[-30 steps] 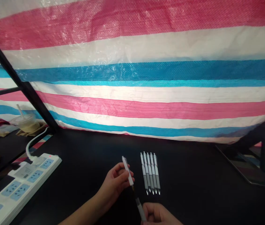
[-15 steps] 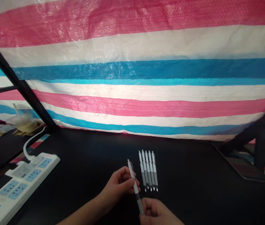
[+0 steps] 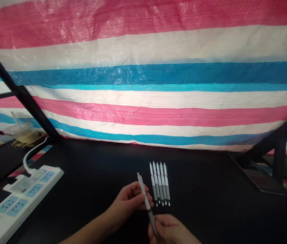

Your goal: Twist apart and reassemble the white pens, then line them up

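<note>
Pen (image 3: 147, 205), white-and-grey retractable, tilted, held across both hands: left hand (image 3: 128, 203) curled around the upper barrel, right hand (image 3: 167, 230) pinching the lower end, the two hands close but apart. Just beyond the pen, five matching pens (image 3: 160, 183) side by side on a black tabletop (image 3: 87, 176). Left of the pen, a white power strip (image 3: 24, 193); far beyond the pen, a pink, white and blue striped tarpaulin (image 3: 143, 78).

Our left hand (image 3: 128, 202) curls around the upper half of the white pen (image 3: 148, 205), while our right hand (image 3: 167, 230) pinches its lower end.
</note>
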The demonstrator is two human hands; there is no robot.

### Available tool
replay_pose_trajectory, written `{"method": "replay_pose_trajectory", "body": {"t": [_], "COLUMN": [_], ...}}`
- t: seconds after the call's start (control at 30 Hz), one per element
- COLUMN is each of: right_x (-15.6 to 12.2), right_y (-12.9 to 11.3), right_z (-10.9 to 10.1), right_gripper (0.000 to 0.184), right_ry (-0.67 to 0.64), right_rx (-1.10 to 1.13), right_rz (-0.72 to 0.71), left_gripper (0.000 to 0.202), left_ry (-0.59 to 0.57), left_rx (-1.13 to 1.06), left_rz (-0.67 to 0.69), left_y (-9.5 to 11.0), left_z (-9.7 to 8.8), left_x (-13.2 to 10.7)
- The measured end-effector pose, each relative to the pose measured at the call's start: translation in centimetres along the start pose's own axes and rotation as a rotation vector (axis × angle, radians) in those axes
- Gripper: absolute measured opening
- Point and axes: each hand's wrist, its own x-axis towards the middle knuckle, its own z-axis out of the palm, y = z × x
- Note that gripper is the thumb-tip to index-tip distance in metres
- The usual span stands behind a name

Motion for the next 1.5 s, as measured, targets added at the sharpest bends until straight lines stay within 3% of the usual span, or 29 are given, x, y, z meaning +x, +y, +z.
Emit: {"method": "replay_pose_trajectory", "body": {"t": [0.2,0.43,0.6,1.03,1.17,1.33,1.5], "right_x": [-0.6,-0.9,-0.9,-0.8,-0.8,-0.9,-0.9], "right_y": [-0.2,-0.8,-0.6,-1.0,-0.7,-0.9,-1.0], "right_z": [0.8,1.4,1.3,1.3,1.3,1.5,1.7], "right_gripper": [0.04,0.053,0.04,0.047,0.041,0.047,0.04], "right_ry": [0.045,0.052,0.026,0.058,0.073,0.073,0.078], "right_rx": [0.02,0.075,0.066,0.105,0.109,0.108,0.09], "right_rz": [-0.042,-0.006,-0.042,0.002,-0.056,0.003,-0.037], "left_gripper": [0.019,0.022,0.022,0.025,0.026,0.026,0.027], "left_ry": [0.047,0.094,0.072,0.129,0.139,0.135,0.142], "left_rx": [0.018,0.013,0.028,0.037,0.045,0.06,0.044], "left_rz": [0.039,0.022,0.029,0.025,0.025,0.034,0.052], "left_y": [0.1,0.2,0.1,0.3,0.2,0.2,0.3], "left_z": [0.1,0.5,0.3,0.5,0.5,0.5,0.4], "left_x": [-0.1,-0.3,-0.3,-0.2,-0.2,-0.2,-0.1]}}
